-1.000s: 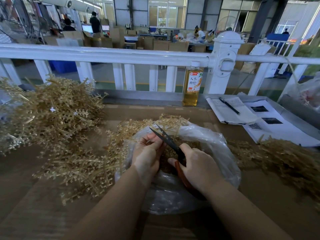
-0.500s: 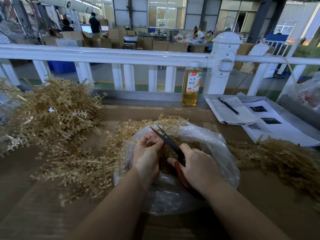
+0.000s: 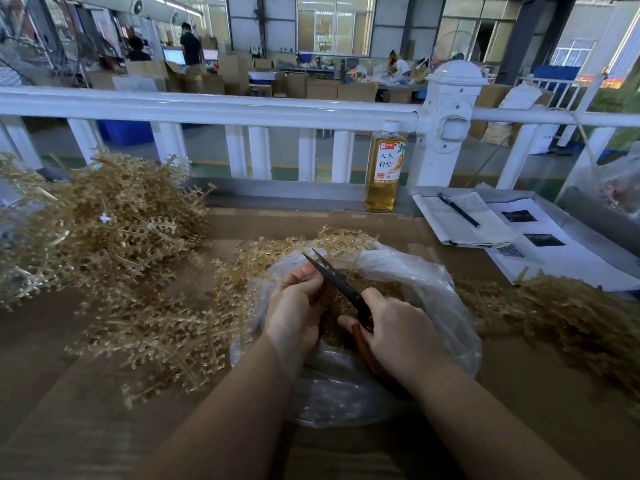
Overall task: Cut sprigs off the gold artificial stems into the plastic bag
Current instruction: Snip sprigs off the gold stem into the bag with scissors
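Almost nothing has shifted over the last second: my two hands sit over the mouth of the plastic bag (image 3: 446,289) just where they were, and the scissors (image 3: 337,284) point the same way, their dark blades a little parted with the tips up and away from me. The risk I see from here is to my own fingers: the left hand (image 3: 298,303) is curled tight right against the blades, pinching what I take to be a thin gold sprig that I cannot actually make out between the fingertips, so a careless snip could nick skin instead of plastic. A second worry is that cut pieces could spring off past the bag's rim onto the tabletop (image 3: 104,410), since the bag's opening is slack and crumpled; and the loose film could get drawn in between the blades. The right hand (image 3: 398,330) is wrapped round the scissors' reddish handles, fingers closed on them, thumb on top. The gold artificial stems (image 3: 156,327) being worked on lie in a tangle just left of the bag, some of them reaching over its rim and up behind it, with a bigger heap (image 3: 90,223) farther left and another pile (image 3: 561,313) to the right. Cut sprigs already darken the bag's inside beneath my hands.
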`<state>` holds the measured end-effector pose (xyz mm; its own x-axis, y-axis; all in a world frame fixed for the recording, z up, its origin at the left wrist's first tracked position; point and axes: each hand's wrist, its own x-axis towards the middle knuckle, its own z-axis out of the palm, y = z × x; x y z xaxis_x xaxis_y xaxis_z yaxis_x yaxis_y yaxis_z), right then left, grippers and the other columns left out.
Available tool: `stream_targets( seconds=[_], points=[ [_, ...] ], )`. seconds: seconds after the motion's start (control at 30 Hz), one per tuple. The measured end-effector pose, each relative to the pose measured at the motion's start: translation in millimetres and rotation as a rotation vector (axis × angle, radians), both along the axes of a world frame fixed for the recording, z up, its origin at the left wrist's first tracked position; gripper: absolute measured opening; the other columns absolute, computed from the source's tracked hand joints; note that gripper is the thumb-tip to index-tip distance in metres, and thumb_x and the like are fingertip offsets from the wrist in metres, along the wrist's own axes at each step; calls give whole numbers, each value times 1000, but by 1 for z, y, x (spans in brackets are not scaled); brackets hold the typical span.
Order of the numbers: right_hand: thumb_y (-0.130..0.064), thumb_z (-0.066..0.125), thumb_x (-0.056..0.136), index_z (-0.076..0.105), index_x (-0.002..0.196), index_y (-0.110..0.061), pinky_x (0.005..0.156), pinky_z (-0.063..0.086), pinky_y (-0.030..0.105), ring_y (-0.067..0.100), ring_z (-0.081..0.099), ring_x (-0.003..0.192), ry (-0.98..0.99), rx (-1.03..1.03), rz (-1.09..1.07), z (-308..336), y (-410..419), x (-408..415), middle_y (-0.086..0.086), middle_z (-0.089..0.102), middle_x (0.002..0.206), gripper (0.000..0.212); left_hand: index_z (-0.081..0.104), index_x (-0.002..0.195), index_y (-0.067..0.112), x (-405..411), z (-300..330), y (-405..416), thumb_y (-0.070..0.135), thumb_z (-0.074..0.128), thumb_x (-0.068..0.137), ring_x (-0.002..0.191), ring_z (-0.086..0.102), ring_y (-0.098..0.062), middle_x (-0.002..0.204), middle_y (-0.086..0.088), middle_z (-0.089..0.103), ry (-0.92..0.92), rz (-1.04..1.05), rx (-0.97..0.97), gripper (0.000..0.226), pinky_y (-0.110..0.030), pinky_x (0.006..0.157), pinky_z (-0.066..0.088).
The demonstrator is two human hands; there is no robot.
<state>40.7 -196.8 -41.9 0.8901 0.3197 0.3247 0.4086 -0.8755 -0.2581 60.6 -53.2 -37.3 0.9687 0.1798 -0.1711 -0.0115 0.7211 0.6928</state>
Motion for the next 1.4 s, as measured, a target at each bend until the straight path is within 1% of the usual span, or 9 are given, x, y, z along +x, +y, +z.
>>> stream_targets(
  seconds=[0.13,0.3,0.47,0.6,0.7,0.87,1.0,1.2,1.4],
  points=[
    [-63,40,91,43,100,-27,65,36,27,20,59,84,9,11,20,1,-1,-2,-3,57,87,36,54,84,6,2,-1,-1,-10,46,91,76,62,-18,82,-10,60,17,13,8,20,-24,69,55],
    [-63,41,90,46,107,-25,68,41,29,20,59,87,-7,7,12,2,-2,-2,-1,58,90,42,56,82,6,4,-3,0,-12,48,89,66,65,-16,74,-9,62,26,30,32,21,-22,57,55],
    [-62,43,90,46,107,-26,72,42,30,21,57,91,9,42,5,1,1,-1,-1,56,91,40,55,77,6,1,-3,-1,-14,45,88,61,68,-16,64,-7,68,0,0,45,25,-23,55,55],
    [-62,43,90,45,109,-27,73,44,30,21,59,90,24,55,6,0,3,0,-1,57,91,40,53,75,8,1,-2,-1,-14,44,89,69,65,-22,73,-11,65,6,-4,31,28,-26,59,57],
    [-63,42,90,47,108,-26,76,48,32,22,61,89,23,55,16,1,1,1,1,63,94,41,52,75,8,0,0,-1,-14,45,89,63,65,-16,68,-7,65,16,1,32,28,-22,56,55],
    [-64,42,90,49,109,-27,72,45,29,20,61,87,-9,50,12,1,0,1,-1,63,92,42,52,75,9,0,0,1,-14,45,89,61,64,-14,65,-4,65,23,-18,38,28,-21,55,54],
    [-64,42,89,48,110,-28,69,41,26,18,60,87,-29,44,4,0,2,1,-2,61,91,42,52,74,9,0,-2,2,-14,44,89,65,64,-16,66,-5,67,17,-42,52,28,-27,67,53],
    [-65,41,90,47,104,-26,64,33,26,20,60,83,-20,35,11,1,2,0,-3,56,84,41,53,75,9,1,-2,2,-13,45,89,59,66,-13,64,-3,68,19,-54,53,28,-22,56,52],
    [-64,42,90,47,105,-26,65,36,27,21,60,84,-1,45,17,2,1,1,-2,58,85,42,52,78,9,2,-3,3,-13,46,89,61,65,-14,66,-4,68,33,-72,46,25,-23,54,53]
  ],
)
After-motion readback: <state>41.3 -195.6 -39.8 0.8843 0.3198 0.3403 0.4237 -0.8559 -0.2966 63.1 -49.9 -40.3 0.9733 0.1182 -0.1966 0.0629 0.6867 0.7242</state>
